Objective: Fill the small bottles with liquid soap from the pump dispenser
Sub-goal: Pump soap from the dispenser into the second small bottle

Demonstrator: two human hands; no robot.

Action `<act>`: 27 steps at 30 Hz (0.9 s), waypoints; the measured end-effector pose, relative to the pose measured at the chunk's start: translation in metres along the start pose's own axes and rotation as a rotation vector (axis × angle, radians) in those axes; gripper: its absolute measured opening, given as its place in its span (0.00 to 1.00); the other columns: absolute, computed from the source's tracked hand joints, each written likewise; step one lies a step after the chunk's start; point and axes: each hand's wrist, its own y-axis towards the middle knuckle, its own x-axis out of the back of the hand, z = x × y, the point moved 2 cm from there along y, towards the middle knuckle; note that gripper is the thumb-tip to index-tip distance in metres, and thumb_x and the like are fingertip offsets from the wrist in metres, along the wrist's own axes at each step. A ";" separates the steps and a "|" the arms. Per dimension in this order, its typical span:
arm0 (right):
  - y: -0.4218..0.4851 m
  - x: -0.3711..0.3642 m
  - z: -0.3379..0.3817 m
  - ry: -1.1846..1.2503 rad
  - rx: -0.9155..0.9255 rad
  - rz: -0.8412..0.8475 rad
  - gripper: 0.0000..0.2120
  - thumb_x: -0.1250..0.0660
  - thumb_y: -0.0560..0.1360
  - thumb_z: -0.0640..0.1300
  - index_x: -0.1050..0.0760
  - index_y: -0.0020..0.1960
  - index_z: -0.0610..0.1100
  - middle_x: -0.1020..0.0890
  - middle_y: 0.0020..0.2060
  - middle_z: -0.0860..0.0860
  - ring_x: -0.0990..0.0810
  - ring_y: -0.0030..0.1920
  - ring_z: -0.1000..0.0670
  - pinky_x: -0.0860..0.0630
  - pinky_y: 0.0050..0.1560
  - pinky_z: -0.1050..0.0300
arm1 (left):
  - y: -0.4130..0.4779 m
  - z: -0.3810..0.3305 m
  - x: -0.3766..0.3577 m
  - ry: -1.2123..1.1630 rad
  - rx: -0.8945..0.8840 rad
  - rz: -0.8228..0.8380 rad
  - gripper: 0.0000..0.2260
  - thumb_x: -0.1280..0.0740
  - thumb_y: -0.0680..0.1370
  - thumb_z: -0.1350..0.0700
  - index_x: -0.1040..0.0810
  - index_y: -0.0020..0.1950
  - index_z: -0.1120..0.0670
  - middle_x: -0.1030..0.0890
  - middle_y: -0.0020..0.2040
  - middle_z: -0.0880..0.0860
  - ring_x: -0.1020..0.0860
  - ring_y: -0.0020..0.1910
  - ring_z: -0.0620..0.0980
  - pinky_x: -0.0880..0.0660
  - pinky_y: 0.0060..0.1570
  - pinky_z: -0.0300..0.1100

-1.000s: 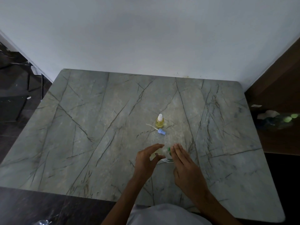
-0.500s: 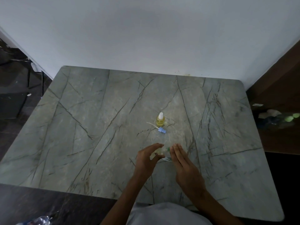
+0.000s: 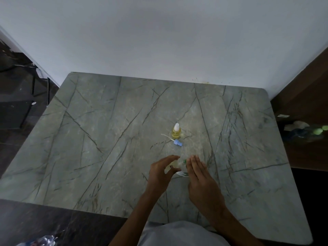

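— What was the left hand [image 3: 161, 172] doing?
— Its thumb and fingers were curled round a pale clear container [image 3: 171, 164] on the marble table [image 3: 106, 139]. I couldn't tell what kind it was.
— And the small bottle [image 3: 176, 133]?
— It stood upright farther back, with yellow liquid inside and a white cap on. A blue pump head [image 3: 177, 142] lay with its tube just in front.
— The right hand [image 3: 198, 174]?
— Its fingers were straight and together, grasping nothing, beside a green tip [image 3: 185, 161] between both hands.

Tabletop [image 3: 92, 139] open toward left, right, far edges, yellow bottle [image 3: 176, 134], blue cap [image 3: 178, 143] at centre, left hand [image 3: 160, 174], right hand [image 3: 201, 178] nearer front edge
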 end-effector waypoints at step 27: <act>0.001 0.002 -0.002 0.055 -0.013 -0.018 0.25 0.47 0.72 0.35 0.29 0.67 0.31 0.26 0.66 0.36 0.28 0.68 0.39 0.27 0.65 0.44 | 0.001 0.000 0.001 -0.019 0.006 0.005 0.18 0.22 0.68 0.58 0.18 0.57 0.53 0.19 0.54 0.43 0.24 0.54 0.34 0.31 0.53 0.22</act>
